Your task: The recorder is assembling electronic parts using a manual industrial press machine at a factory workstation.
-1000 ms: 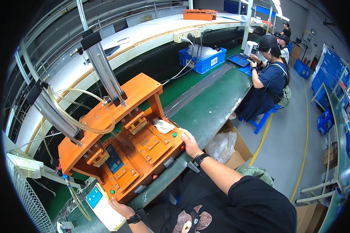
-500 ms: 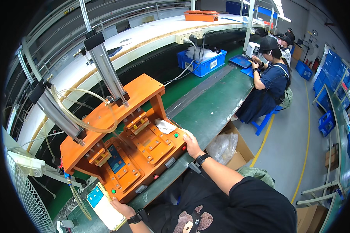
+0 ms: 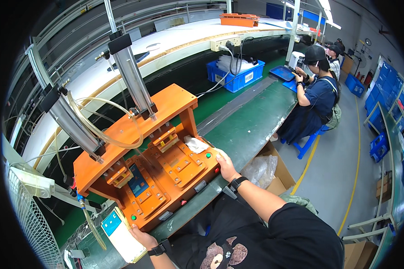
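An orange pneumatic press (image 3: 166, 197) with two upright metal cylinders stands askew on the green bench in front of me. My right hand (image 3: 227, 166) is closed round the right end of its base, beside a green button (image 3: 208, 155). At the left front corner, my left hand (image 3: 143, 238) grips the base near another green button (image 3: 133, 218); some of its fingers are hidden. A dark blue flat part (image 3: 138, 181) lies in the left fixture. The right fixture (image 3: 182, 166) shows bare orange blocks, with a crumpled white cloth (image 3: 196, 144) behind it.
A stack of yellowish sheets (image 3: 123, 240) lies left of my left hand. Beyond the press sits a blue crate (image 3: 236, 75) with cables beside it. A cardboard box (image 3: 274, 172) with clear plastic stands right of the bench. A seated co-worker (image 3: 316, 89) works farther along.
My view has shifted slightly, so the scene sits a little farther right. Both hands stay at the same places on the press, which looks unchanged.
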A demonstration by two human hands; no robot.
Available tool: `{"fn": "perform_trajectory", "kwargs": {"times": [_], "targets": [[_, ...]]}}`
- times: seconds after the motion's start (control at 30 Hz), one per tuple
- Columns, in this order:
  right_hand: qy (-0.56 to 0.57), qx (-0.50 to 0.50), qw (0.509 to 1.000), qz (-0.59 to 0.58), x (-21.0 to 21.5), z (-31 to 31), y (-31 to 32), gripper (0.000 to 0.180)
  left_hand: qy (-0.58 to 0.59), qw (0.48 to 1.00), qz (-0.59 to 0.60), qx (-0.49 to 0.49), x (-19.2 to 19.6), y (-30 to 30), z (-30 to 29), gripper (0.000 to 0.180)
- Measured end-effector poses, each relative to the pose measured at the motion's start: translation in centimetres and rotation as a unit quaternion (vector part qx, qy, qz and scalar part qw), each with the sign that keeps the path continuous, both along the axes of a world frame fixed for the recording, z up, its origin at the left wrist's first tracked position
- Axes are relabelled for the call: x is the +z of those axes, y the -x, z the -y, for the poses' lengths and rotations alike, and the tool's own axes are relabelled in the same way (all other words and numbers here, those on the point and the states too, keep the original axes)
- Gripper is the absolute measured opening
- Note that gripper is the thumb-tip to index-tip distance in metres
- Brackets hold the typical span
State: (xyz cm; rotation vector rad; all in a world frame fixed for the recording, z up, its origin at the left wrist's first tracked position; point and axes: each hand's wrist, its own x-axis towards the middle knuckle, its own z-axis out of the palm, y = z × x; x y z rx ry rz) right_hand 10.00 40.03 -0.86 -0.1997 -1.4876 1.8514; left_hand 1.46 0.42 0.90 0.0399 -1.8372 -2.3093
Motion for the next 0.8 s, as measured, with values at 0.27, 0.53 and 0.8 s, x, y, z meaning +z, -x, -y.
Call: {"fn": "perform_trajectory", "kwargs": {"times": [0.27, 0.53, 0.8], "targets": [[-0.015, 0.003, 1.0, 0.008, 0.0, -0.1, -0.2, 0.039, 0.004, 1.0, -0.021, -0.006, -1.3, 0.5, 0.7, 0.032], [-0.01, 0.011, 1.0, 0.011, -0.4, -0.3, 0.0, 0.041, 0.01, 1.0, -0.02, 0.005, -0.8, 0.0, 0.5, 0.032], [-0.034, 0.015, 0.999, 0.016, 0.3, -0.5, -0.4, 0.042, 0.049, 0.998, -0.024, 0.004, -0.6, 0.2, 0.8, 0.032]]}}
